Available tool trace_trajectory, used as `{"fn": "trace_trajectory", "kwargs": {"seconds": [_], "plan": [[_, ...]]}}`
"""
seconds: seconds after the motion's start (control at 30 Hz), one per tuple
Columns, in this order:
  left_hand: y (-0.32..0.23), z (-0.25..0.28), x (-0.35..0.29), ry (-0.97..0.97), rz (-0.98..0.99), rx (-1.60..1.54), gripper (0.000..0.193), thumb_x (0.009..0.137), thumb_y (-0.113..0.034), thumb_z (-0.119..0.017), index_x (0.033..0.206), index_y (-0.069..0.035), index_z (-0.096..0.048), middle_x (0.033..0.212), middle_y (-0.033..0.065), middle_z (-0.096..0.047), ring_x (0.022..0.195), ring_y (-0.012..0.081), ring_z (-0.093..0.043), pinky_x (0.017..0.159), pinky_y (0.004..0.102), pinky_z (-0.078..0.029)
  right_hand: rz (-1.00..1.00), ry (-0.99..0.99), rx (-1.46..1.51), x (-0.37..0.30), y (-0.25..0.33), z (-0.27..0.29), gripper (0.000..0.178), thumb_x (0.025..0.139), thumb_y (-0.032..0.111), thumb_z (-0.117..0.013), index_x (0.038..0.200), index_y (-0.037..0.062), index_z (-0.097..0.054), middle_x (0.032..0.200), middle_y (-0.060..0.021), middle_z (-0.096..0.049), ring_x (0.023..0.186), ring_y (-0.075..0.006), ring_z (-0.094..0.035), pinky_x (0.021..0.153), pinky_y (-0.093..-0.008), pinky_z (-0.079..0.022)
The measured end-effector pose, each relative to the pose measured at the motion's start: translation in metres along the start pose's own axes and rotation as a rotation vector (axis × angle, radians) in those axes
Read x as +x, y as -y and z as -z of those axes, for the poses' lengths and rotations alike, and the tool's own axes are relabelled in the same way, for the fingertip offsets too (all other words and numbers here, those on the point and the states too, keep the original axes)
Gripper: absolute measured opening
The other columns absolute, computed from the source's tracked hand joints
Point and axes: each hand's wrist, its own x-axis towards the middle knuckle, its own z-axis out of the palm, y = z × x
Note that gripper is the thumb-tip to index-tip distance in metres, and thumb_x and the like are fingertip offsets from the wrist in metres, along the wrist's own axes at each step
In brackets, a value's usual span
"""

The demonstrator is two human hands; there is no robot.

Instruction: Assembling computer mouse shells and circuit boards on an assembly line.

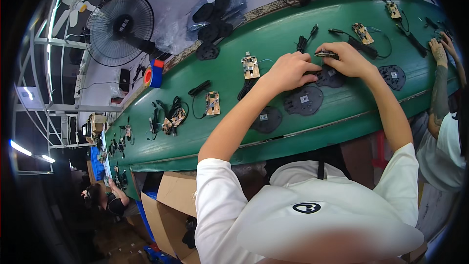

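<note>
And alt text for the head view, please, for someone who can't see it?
A person's left hand and right hand are close together above dark rounded plates on a green worktop, the right holding what looks like a small circuit board. Tan circuit boards and black cables lie around; a co-worker's hand shows at right.

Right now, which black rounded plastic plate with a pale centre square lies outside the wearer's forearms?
The rightmost black rounded plastic plate, to the right of the bare right forearm; the other three plates lie between the two forearms.
</note>
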Motion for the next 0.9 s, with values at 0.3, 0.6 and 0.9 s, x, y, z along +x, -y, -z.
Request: {"fn": "trace_trajectory", "kwargs": {"seconds": [0.3, 0.6, 0.9], "plan": [[0.010, -0.007, 0.008, -0.057, -0.293, 0.014, 0.026, 0.082, -0.021, -0.071, 0.103, -0.006, -0.071, 0.102, 0.0048, -0.064, 0.092, 0.0246, -0.056, 0.082, 0.0367, -0.048, -0.051, -0.035, -0.132, 0.007, -0.003, -0.011, 0.024, 0.078, 0.007, -0.061, 0.101, 0.0035, -0.055, 0.080, -0.0184, -0.064, 0.078, -0.0397, -0.060, 0.067, -0.0447, -0.045], [0.011, -0.007, 0.008, -0.028, -0.239, -0.106, 0.027, 0.082, -0.020, -0.072, 0.105, -0.005, -0.071, 0.107, 0.0052, -0.065, 0.096, 0.0249, -0.057, 0.086, 0.0367, -0.048, -0.034, -0.138, -0.182, 0.009, -0.011, -0.016, 0.028, 0.071, 0.008, -0.071, 0.095, 0.0034, -0.058, 0.084, -0.0179, -0.066, 0.084, -0.0383, -0.062, 0.072, -0.0463, -0.048], [0.015, -0.005, 0.005, -0.033, -0.126, -0.065, 0.034, 0.079, -0.028, -0.075, 0.107, -0.010, -0.071, 0.109, 0.0029, -0.065, 0.104, 0.0235, -0.055, 0.089, 0.0373, -0.040, -0.101, -0.136, -0.273, 0.007, -0.001, -0.017, 0.031, 0.075, 0.018, -0.068, 0.100, 0.0049, -0.055, 0.084, -0.0171, -0.063, 0.084, -0.0381, -0.061, 0.074, -0.0457, -0.046]]}}
